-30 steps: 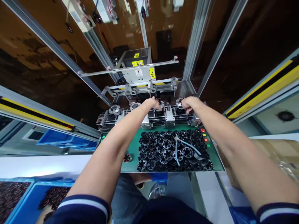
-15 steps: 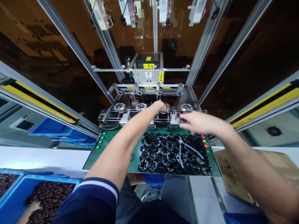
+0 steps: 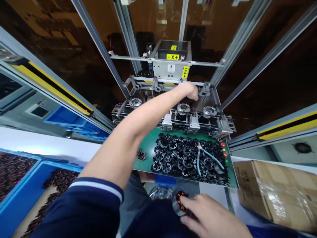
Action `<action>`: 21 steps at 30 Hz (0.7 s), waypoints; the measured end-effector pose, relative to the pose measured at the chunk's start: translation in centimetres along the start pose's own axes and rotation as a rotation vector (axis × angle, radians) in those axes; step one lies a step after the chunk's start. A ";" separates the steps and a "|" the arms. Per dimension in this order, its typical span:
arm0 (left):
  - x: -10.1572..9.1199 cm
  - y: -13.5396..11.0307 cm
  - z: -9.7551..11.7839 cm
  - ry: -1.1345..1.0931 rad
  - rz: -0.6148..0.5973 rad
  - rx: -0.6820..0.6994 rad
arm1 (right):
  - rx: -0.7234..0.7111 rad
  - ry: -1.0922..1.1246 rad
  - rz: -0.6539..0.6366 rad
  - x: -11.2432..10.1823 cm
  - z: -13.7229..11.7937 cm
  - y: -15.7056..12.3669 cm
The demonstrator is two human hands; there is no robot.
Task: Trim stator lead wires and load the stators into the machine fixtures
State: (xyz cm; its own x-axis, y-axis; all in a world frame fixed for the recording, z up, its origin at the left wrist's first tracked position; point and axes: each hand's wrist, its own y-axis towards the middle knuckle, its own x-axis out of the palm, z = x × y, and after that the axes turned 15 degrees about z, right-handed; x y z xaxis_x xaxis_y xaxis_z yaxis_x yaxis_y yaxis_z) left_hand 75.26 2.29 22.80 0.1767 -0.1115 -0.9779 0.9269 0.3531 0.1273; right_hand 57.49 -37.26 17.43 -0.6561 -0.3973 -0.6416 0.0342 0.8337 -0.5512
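— See the hands together or apart?

— Apart, by a wide gap. Stretched far forward with the left hand [image 3: 191,90]; drawn in low, close to the body, with the right hand [image 3: 208,211].

— Gripping what on the right?

— Gripping a metal ring [image 3: 176,206], tilted at the right fingertips, with 1 digit pressed onto the copper-coloured windings [image 3: 178,198] inside.

— And on the left?

— Curled at the fingers, above and beyond the 3 visible round metal holders [image 3: 183,109]. Can't tell about a grip there, nor about contact with the bracket [image 3: 204,90] just beside that hand.

— Spot anything between the 2 hands?

— Yes: a green board [image 3: 148,145] bearing a heap of black rings [image 3: 170,155], with blue-handled pliers [image 3: 198,162] on top, splayed toward the right hand's side. Also a red-and-black part [image 3: 141,155], beside the left forearm [image 3: 138,124].

— And farther out?

— To the right of the right hand, a cardboard box [image 3: 282,191]. Well left of both hands, a blue bin [image 3: 31,188] of small dark parts [image 3: 63,177].
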 end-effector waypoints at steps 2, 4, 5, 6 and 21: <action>-1.9 -1.6 -1.2 -0.009 -0.055 0.034 | 0.028 0.054 0.013 0.2 0.5 -0.7; -2.1 -5.9 -3.3 -0.083 -0.106 0.170 | 0.020 0.103 0.039 0.4 0.8 -1.1; -1.6 -8.9 -4.7 -0.124 -0.142 0.205 | -0.001 0.120 0.060 0.5 0.9 -1.1; -0.7 -12.2 -6.2 -0.161 -0.195 0.185 | -0.033 0.130 0.090 0.6 0.9 -0.8; 13.7 -41.9 -14.1 -0.060 -0.065 -0.592 | 0.020 -0.330 0.502 2.2 -11.2 27.8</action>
State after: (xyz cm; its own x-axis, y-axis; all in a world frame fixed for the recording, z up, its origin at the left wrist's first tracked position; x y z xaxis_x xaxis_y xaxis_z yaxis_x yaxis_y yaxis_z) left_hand 34.13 -0.95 1.77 0.1601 -0.1963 -0.9674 0.5971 0.7997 -0.0634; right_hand 48.50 -10.62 6.65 -0.2874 -0.0576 -0.9561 0.2954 0.9442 -0.1456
